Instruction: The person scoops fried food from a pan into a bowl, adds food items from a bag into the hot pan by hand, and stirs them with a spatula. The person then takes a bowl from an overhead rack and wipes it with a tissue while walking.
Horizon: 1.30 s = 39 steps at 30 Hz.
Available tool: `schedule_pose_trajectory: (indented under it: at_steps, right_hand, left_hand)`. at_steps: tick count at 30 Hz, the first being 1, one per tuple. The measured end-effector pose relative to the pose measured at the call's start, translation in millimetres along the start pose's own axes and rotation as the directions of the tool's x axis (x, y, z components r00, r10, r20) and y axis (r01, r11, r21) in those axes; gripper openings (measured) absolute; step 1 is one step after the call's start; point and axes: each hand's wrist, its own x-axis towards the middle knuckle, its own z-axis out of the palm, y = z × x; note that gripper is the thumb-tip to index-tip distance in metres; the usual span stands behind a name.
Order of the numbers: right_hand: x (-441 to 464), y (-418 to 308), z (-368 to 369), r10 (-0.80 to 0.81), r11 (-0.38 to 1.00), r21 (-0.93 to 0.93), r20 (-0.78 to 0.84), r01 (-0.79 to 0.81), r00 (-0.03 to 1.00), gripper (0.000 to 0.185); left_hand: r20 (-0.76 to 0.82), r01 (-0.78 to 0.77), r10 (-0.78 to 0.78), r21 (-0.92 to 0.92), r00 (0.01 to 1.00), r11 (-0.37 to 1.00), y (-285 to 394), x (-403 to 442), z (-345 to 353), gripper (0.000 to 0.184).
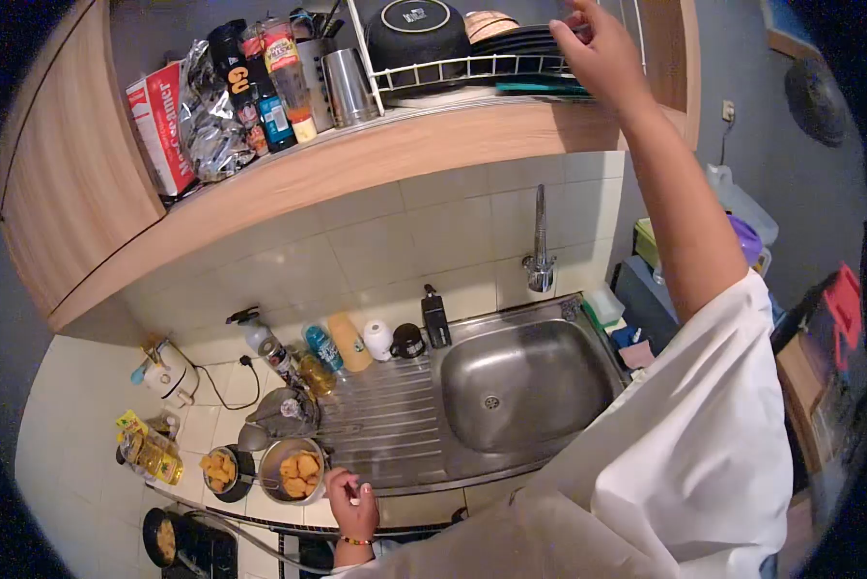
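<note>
My right hand (596,43) is raised to the cupboard shelf, beside a stack of dark plates (525,46) in a white wire rack (443,73). Its thumb and fingers are apart, and nothing shows in them; the frame's top edge cuts it off slightly. Low at the counter's front edge is my left hand (354,507), with a beaded bracelet at the wrist. Its fingers are loosely bent and apart, holding nothing visible. Just left of it stands a metal pot (271,487) with golden-brown fried pieces (300,473). A smaller dark container (233,487) holds more pieces.
A steel sink (525,381) with a wall tap (541,261) lies below the cupboard. Bottles, cups (378,340) and a black dispenser (435,317) line the back wall. At lower left are an oil pouch (153,452) and a frying pan (160,537) on the stove.
</note>
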Motion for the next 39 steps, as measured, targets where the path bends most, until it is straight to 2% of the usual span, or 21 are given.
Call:
schedule_pose_trajectory:
  at_steps: [3,5,10,14,18,20,21,22,23,25,26,27,28,29,32,33,34,35,36,37,39]
  right_hand:
    - [7,-5,13,0.017,1.000,0.018,0.087,-0.018,0.996,0.037]
    - [19,-11,28,0.100,0.967,0.208,0.211,-0.144,0.972,0.040]
    - [43,-24,64,0.119,0.992,0.010,0.293,-0.128,0.949,0.048]
    - [56,-24,82,0.193,0.951,0.115,0.500,-0.286,0.844,0.050]
    - [56,-24,88,0.303,0.944,-0.069,0.573,-0.324,0.761,0.055]
    - [42,-8,89,-0.177,0.884,0.467,0.392,-0.029,0.903,0.052]
    - [49,-9,95,-0.184,0.882,0.472,0.392,-0.025,0.902,0.052]
    - [60,-15,101,0.115,0.889,0.294,0.600,-0.351,0.792,0.051]
    - [68,-20,106,0.394,0.788,0.051,0.725,-0.614,0.566,0.050]
    - [69,-9,103,0.391,0.713,0.116,0.753,-0.692,0.529,0.049]
    - [67,4,101,0.016,0.738,0.422,0.769,-0.526,0.639,0.048]
    - [67,16,103,-0.355,0.630,0.698,0.649,-0.341,0.672,0.046]
    - [72,-32,102,0.502,0.659,0.114,0.670,-0.744,0.547,0.041]
    - [70,-37,99,0.500,0.661,0.113,0.672,-0.742,0.547,0.041]
    - [69,-27,102,0.423,0.556,0.250,0.736,-0.793,0.528,0.037]
    - [73,-3,108,-0.042,0.500,0.494,0.834,-0.711,0.550,0.035]
    - [70,-10,107,-0.497,0.328,0.684,0.711,-0.651,0.497,0.034]
    - [69,-17,106,-0.497,0.330,0.682,0.713,-0.652,0.494,0.034]
    - [67,-25,104,-0.038,0.403,0.548,0.810,-0.733,0.585,0.030]
    - [63,-37,101,0.430,0.396,0.401,0.714,-0.826,0.553,0.027]
    - [61,-37,100,0.431,0.444,0.438,0.660,-0.782,0.615,0.024]
  left_hand:
    - [0.000,-0.024,0.024,-0.026,1.000,0.999,-11,6,11,0.016]
    - [-0.010,-0.097,0.097,-0.014,0.995,0.995,-17,19,17,0.021]
    - [-0.007,-0.252,0.253,0.043,0.968,0.967,-3,38,31,0.020]
    - [0.032,-0.252,0.252,-0.004,0.967,0.968,-4,40,28,0.021]
    - [0.085,-0.081,0.081,0.002,0.993,0.997,-4,37,14,0.025]
    - [0.083,-0.065,0.063,0.018,0.995,0.998,-5,37,8,0.026]
    - [0.078,-0.026,0.026,-0.001,0.997,1.000,-8,36,6,0.025]
    - [0.075,0.015,-0.014,-0.020,0.997,1.000,-11,34,4,0.025]
    - [0.068,0.020,-0.019,-0.020,0.998,1.000,-16,32,3,0.025]
    - [0.045,-0.014,0.014,-0.005,0.999,1.000,-25,29,1,0.023]
    - [0.041,-0.011,0.011,-0.006,0.999,1.000,-26,29,1,0.023]
    - [0.036,-0.003,0.005,-0.044,0.999,0.999,-26,30,2,0.023]
    - [0.031,0.004,-0.001,-0.083,1.000,0.997,-27,31,3,0.023]
    - [0.028,0.006,-0.003,-0.084,1.000,0.996,-27,32,3,0.023]
    - [0.021,-0.086,0.086,-0.001,0.996,0.996,-33,36,3,0.021]
    - [0.024,-0.115,0.115,0.019,0.993,0.993,-43,36,6,0.021]
    - [0.028,-0.144,0.143,0.039,0.989,0.989,-47,37,7,0.021]
    - [0.028,-0.143,0.142,0.037,0.990,0.989,-49,37,8,0.021]
    - [0.034,-0.161,0.159,0.057,0.987,0.985,-49,38,10,0.021]
    - [0.041,-0.177,0.175,0.077,0.984,0.981,-49,39,11,0.021]
    - [0.041,-0.150,0.149,0.033,0.988,0.988,-43,41,13,0.021]
